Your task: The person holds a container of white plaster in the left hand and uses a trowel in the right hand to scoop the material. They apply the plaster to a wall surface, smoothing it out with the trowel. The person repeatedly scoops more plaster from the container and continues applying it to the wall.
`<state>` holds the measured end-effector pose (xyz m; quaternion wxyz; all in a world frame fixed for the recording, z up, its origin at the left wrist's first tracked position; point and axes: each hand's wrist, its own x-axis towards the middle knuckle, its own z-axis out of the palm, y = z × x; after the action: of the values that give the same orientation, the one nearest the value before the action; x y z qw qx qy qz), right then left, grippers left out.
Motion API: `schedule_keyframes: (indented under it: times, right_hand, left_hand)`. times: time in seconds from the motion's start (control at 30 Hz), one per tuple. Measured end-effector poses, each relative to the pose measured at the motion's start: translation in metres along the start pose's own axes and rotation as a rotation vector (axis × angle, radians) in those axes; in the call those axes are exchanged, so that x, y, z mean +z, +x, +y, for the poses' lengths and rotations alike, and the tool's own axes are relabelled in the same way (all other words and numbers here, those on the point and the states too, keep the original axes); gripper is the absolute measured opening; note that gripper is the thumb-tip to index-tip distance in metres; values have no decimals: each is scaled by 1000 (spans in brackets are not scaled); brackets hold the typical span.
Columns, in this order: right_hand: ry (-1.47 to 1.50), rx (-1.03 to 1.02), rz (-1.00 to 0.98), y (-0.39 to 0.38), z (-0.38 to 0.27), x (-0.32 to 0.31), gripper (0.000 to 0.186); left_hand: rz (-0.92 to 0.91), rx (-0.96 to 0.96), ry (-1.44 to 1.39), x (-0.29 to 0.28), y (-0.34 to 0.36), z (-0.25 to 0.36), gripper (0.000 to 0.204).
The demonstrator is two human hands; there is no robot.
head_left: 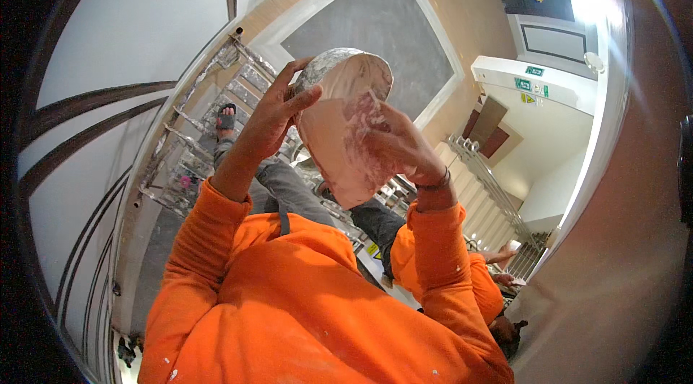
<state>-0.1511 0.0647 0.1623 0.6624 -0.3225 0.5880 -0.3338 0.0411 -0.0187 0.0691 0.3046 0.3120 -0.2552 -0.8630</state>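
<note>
Up in front of my chest is a rounded, plaster-crusted tub (321, 156), tilted, with its pale pinkish inside showing. My left hand (278, 106) grips its left side, thumb over the rim and fingers behind. Across the inner face my right hand (395, 144) is closed on a thin, reddish flat piece (357, 124) smeared with white paste. That piece lies against the tub; its exact kind is unclear. My right fingertips are partly hidden by the paste and the piece.
I stand on a paint-spattered metal scaffold (184, 146), my sandalled foot (226, 117) on its slats. At the right, close by, is a co-worker in orange (484, 283), holding a small white thing. Beyond are a stair railing (498, 185) and a white door frame (541, 88).
</note>
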Motion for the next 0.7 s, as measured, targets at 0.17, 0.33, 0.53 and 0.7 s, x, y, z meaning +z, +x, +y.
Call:
schedule_keyframes:
  times: [0.17,0.33,0.53,0.7]
  right_hand:
    - [331,181,200,-6,24,-14,35]
    - [359,114,212,-22,66,-33,36]
    - [639,-99,423,-60,59,-11,29]
    - [686,-407,411,-100,54,14,20]
  left_hand:
    - [0,-27,14,6,-11,-10,62]
    - [7,87,-236,8,-13,-31,58]
    - [59,56,-478,0,-4,-39,52]
    - [-133,-113,-562,39,21,-59,48]
